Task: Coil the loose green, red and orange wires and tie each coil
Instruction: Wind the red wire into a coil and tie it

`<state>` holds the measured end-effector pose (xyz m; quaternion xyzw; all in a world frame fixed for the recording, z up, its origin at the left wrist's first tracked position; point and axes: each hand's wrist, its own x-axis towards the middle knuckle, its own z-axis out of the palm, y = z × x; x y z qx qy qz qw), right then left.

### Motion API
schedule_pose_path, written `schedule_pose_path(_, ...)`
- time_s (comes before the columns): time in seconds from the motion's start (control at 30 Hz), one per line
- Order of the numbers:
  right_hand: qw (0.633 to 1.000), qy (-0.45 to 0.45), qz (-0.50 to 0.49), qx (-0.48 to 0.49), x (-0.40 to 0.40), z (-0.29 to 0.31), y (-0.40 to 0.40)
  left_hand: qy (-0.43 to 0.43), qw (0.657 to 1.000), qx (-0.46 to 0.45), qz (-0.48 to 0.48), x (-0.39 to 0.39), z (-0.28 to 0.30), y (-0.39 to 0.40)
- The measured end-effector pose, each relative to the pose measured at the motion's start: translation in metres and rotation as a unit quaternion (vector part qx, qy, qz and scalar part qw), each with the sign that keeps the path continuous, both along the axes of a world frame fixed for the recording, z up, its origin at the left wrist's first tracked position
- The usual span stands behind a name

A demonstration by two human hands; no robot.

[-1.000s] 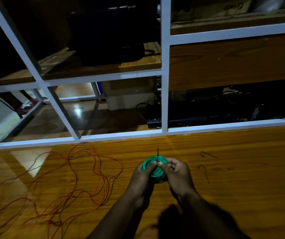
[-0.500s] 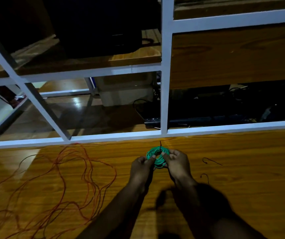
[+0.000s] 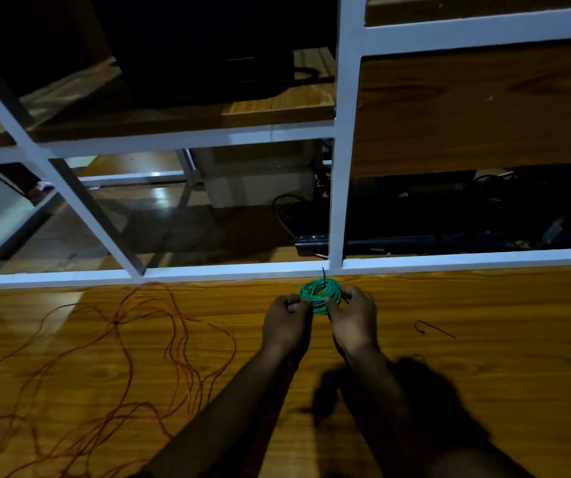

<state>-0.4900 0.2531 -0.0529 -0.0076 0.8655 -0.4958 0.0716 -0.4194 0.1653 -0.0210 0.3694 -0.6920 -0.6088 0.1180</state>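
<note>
Loose on the counter (image 3: 484,391) at left: a tangle of red and orange wires (image 3: 160,343), not yet coiled; exact strand count too tangled to tell. At centre: 1 green coil (image 3: 319,294), pinched by 2 hands, left hand (image 3: 286,322) grasping its left edge, right hand (image 3: 353,319) grasping its right, near the white frame (image 3: 341,167). 1 dark tie end poking up from the coil. Likely step: tying the green coil. Next: probably cinching, setting down, then gathering red. At right: 1 spare dark tie (image 3: 432,329), well apart.
</note>
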Motion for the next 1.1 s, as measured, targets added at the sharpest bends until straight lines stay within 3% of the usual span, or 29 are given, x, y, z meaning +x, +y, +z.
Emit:
schedule_pose_path(0.1,0.997,-0.001,0.024,-0.072,0.029,0.013,0.005,-0.006,1.000,-0.007,0.012,0.020,0.014,0.006)
schedule_pose_path(0.23,0.974,-0.057,0.152,-0.158,0.067,0.034,0.008,0.015,0.999,-0.039,0.025,0.058,0.030,0.009)
schedule_pose_path(0.53,0.940,-0.032,0.306,-0.147,0.143,0.070,-0.020,0.079,0.990,-0.060,0.105,0.173,0.050,-0.001)
schedule_pose_path(0.67,0.917,0.080,0.388,-0.039,0.179,0.070,-0.038,0.088,0.984,-0.060,0.145,0.219,0.051,-0.009)
schedule_pose_path(0.83,0.836,0.250,0.471,0.127,0.200,0.062,-0.056,0.110,0.975,-0.066,0.184,0.267,0.048,-0.027)
schedule_pose_path(0.97,0.813,0.254,0.473,0.225,0.209,0.048,-0.065,0.102,0.975,-0.076,0.184,0.299,0.041,-0.052)
schedule_pose_path(1.1,0.835,0.249,0.447,0.203,0.215,0.051,-0.075,0.095,0.981,-0.093,0.139,0.316,0.031,-0.075)
